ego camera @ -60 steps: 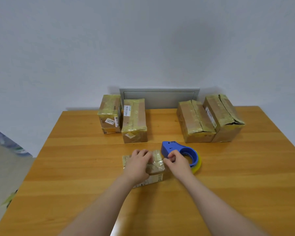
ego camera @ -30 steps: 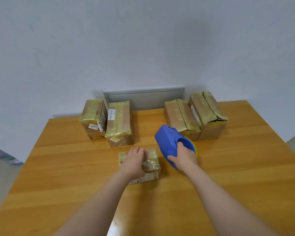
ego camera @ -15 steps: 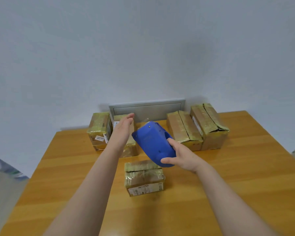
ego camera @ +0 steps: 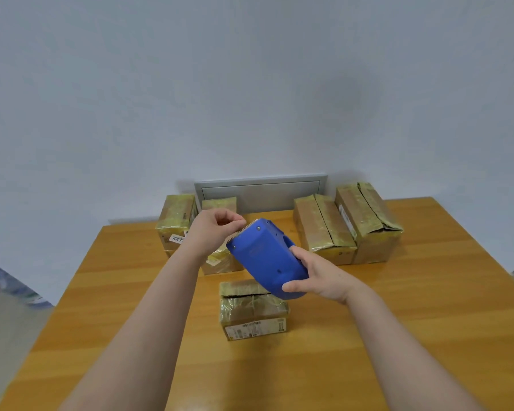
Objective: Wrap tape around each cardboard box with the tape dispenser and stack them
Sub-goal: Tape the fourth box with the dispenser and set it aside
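1. Right grip (ego camera: 321, 277): wrapped around the rear end of the blue tape dispenser (ego camera: 264, 256), thumb on the near face and fingers behind. The dispenser is held in the air and tilted, with its toothed blade (ego camera: 240, 232) at the end farthest from this grip.
2. Left grip (ego camera: 214, 232): positioned at the toothed blade, fingers curled together as in a pinch. The tape is too faint to see, so it cannot be told whether a tape end lies between them.
3. Directly below the right grip, the near box (ego camera: 252, 310) rests on the counter (ego camera: 428, 321), apart from both grips. It already carries yellowish tape, and a dark gap crosses its top.
4. Step in hand (judged): freeing the tape end at the blade before application.
5. The next move calls for drawing out a length of tape, lowering the dispenser to the near box, and pressing the tape end onto it. Nothing holds the box, so one grip should steady it.
6. Beyond the left grip stand the left rear boxes (ego camera: 177, 221). Beyond the right grip stand the right rear boxes (ego camera: 321, 229), side by side. No box is stacked yet.
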